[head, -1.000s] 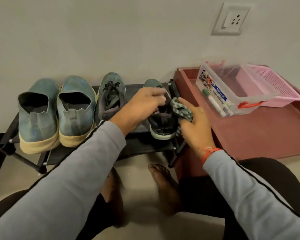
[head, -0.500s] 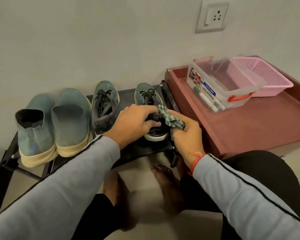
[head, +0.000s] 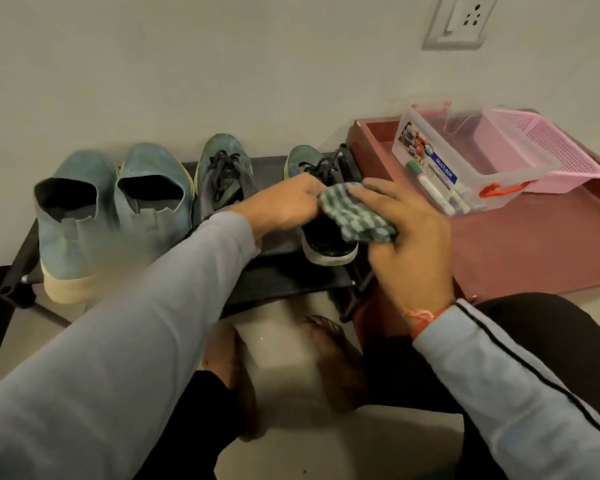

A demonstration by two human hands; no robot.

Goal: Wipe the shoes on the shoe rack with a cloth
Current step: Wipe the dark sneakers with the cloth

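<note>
Against the pale wall, the black metal shoe rack [head: 274,282] carries the rightmost laced green shoe [head: 321,237], heel toward the person, steadied by the gripping left hand [head: 284,206] while the right hand [head: 406,237] presses the checked green cloth [head: 352,216] onto it.

Head view, single camera: worn at head height, angled forward and steeply down, wide-angle. Close above both forearms; rack [head: 281,271] and shoes mid-frame, wall [head: 222,64] filling the top, bare feet and floor [head: 326,445] at the bottom. Tray [head: 534,251] at right edge.
</note>
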